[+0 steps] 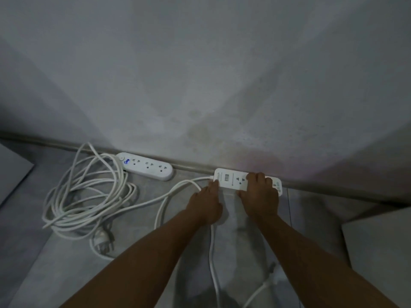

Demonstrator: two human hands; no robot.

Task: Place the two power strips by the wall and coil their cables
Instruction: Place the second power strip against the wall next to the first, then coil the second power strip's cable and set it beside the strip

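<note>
Two white power strips lie on the grey floor along the wall's base. The left power strip [145, 166] shows a small blue lit display, and its cable [89, 192] lies in a loose coil to its left, with the plug [103, 240] below the coil. My right hand [260, 196] grips the right power strip [233, 180], fingers curled over its top and thumb at its near edge. My left hand [205, 204] touches that strip's left end with straight fingers. This strip's cable [173, 192] loops left and then runs down toward me.
The plain grey wall [200, 85] meets the floor at a skirting line just behind the strips. A pale flat panel [13, 174] lies at the left edge and another pale block [378, 245] at the right. A second plug [274, 273] lies low at the right.
</note>
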